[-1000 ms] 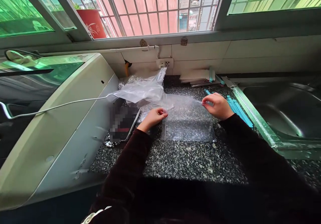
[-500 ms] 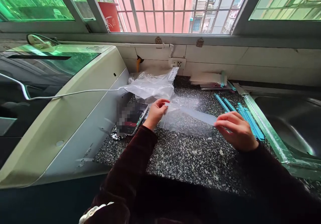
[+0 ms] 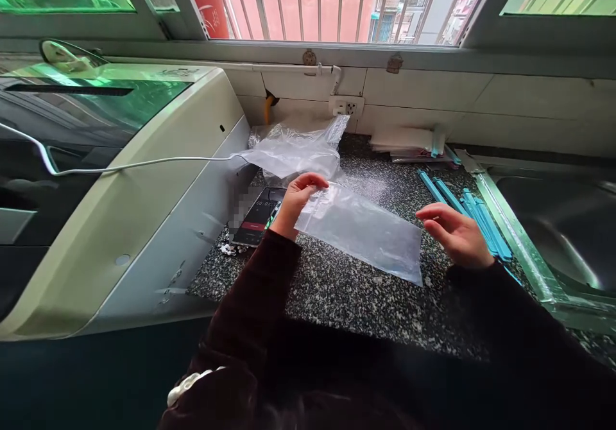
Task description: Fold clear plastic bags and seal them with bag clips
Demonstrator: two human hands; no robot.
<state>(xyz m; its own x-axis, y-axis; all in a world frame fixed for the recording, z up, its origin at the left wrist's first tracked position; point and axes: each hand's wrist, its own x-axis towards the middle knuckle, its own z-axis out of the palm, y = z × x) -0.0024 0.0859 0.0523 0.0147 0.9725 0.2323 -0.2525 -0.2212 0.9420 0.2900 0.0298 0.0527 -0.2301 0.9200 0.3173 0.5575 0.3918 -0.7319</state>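
Observation:
A clear plastic bag (image 3: 363, 228) stretches out flat above the speckled counter, its near-left end pinched between the thumb and fingers of my left hand (image 3: 297, 202). Off the bag's right edge, my right hand (image 3: 455, 232) is apart from it, fingers loosely curled with a gap between thumb and forefinger and nothing in them. Behind my left hand lies a crumpled heap of clear plastic (image 3: 303, 151). A phone (image 3: 255, 218) with a lit timer screen rests left of that hand. Several thin blue strips (image 3: 481, 218) lie beyond my right hand.
A stack of flat plastic packets (image 3: 404, 141) lies against the tiled wall. To the right is a metal sink (image 3: 553, 224) with a taped edge. A washing machine (image 3: 178, 180) stands on the left, with a white cable (image 3: 163, 160) running across it.
My right hand has let go of the bag's right end. The bag has turned and now shows its full face, tilted down to the right, still held by my left hand.

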